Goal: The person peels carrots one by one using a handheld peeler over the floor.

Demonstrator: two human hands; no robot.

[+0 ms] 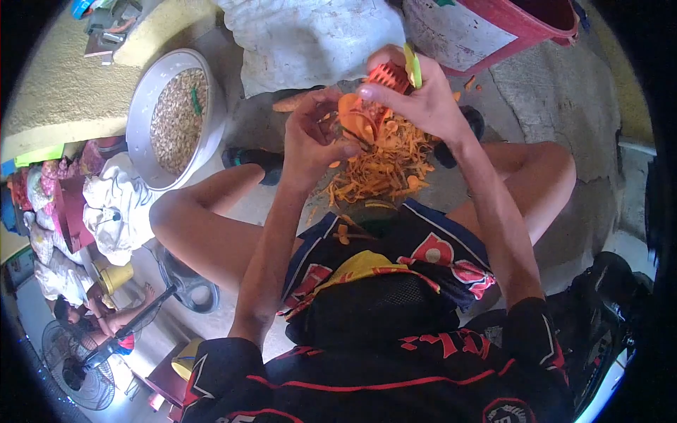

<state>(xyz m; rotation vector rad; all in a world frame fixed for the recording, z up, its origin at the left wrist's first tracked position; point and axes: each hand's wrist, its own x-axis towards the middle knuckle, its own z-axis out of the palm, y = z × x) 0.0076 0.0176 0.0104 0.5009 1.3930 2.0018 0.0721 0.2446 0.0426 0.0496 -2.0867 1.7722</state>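
Observation:
My left hand (316, 140) grips a thick orange carrot (353, 113) above the floor, its fingers curled around the near side. In my right hand (418, 98) is a red plastic hand tool (389, 79) with a toothed part, held against the carrot; it looks like a peeler. A yellow-green strip (412, 66) sticks up by the fingers of that hand, and I cannot tell whether it belongs to the tool. Under both hands lies a heap of orange peelings (389, 169) on the concrete floor. Partly behind my left hand is another carrot (290, 104).
A white woven sack (317, 47) stands in front, with a red bucket (513, 37) at its right. At left, a pale tub (138, 121) holds many small whitish pieces (174, 127) and a green item (196, 100). A fan (79, 365) and a seated person (98, 322) are lower left.

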